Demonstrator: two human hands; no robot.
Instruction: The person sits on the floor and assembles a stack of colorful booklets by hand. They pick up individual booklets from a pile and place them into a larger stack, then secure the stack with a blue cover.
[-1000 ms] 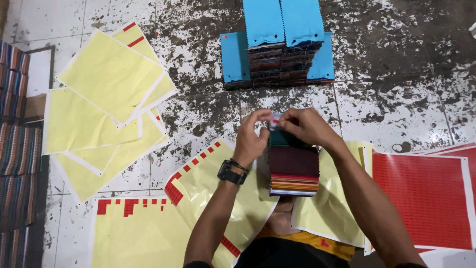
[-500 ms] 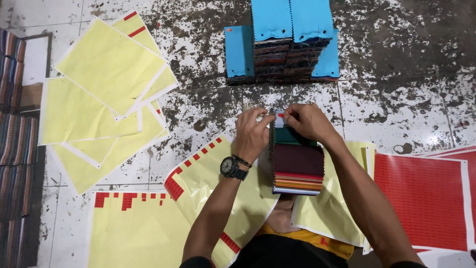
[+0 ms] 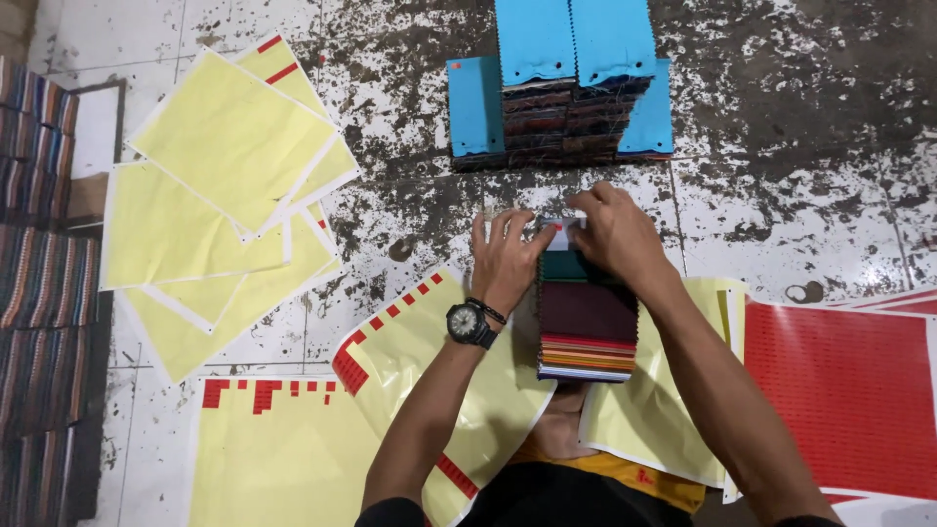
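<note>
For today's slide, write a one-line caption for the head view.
Both hands, left and right, press a small strip onto a stack of fabric swatches amid yellow sheets.

- Even, fairly bright light falls from overhead, and the colours look saturated.
- Shadows are soft and short: a thin dark edge shows under the blue fabric stack (image 3: 571,93) at 12 o'clock.
- The yellow sheets (image 3: 229,137) at 10 o'clock carry a mild sheen, without harsh glare.
- Focus is sharp across the floor (image 3: 800,146).
- Straight lines bend slightly towards the corners.
</note>
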